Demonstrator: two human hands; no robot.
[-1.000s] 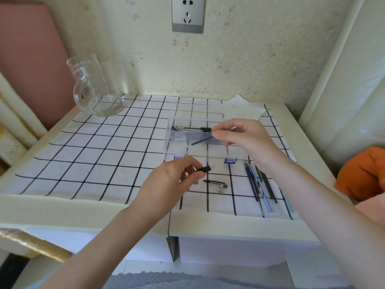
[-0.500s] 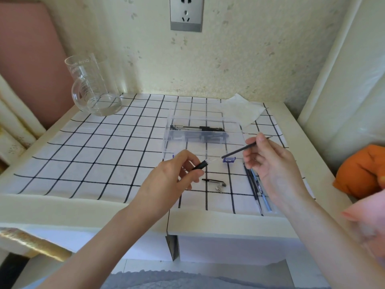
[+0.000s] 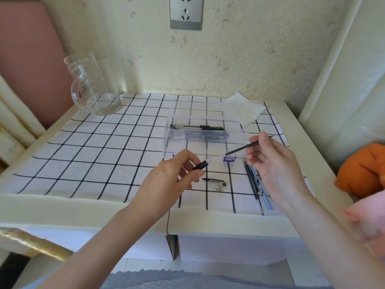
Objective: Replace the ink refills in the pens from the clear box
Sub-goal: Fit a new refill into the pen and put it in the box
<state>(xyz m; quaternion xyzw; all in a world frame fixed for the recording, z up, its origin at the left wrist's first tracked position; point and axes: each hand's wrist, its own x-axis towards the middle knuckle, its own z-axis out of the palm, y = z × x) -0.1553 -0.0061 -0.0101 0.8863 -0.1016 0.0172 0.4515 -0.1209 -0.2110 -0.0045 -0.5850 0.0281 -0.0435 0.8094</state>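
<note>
checked cloth (image 3: pixel 83 155): lies under the clear box (image 3: pixel 203 130) and spreads out on all sides of it.
glass jug (image 3: pixel 93 88): well to the left of the clear box, at the back, and nobody touches it.
clear box: open, with no lid on it; dark pens (image 3: pixel 198 127) lie inside along its far wall, waiting for their turn.
right hand (image 3: pixel 273 163): in front of the box's right corner; thumb and fingers pinch the refill at its upper part.
left hand (image 3: pixel 164 184): in front of the box's left half; fingers grasp the pen barrel by its black grip.
loose refills (image 3: pixel 257 182): a small row on the cloth, in front of the box and to the right, under the right hand.
refill (image 3: pixel 241 149): dark and thin, tilted, just in front of the box; its lower end meets the barrel's mouth.
pen barrel (image 3: pixel 205 162): see-through tube, held in the air in front of the box and pointing up to the refill.
clip piece (image 3: pixel 214 180): on the cloth in front of the box, between the hands.
metal tips (image 3: pixel 218 187): just beside the clip piece, on the side away from the box.
step: i think the refill is going into the barrel of this pen; i cannot tell if it is already inside.
next move: keep both in one line and slide the refill fully in, then screw on the parts from the cloth.
</note>
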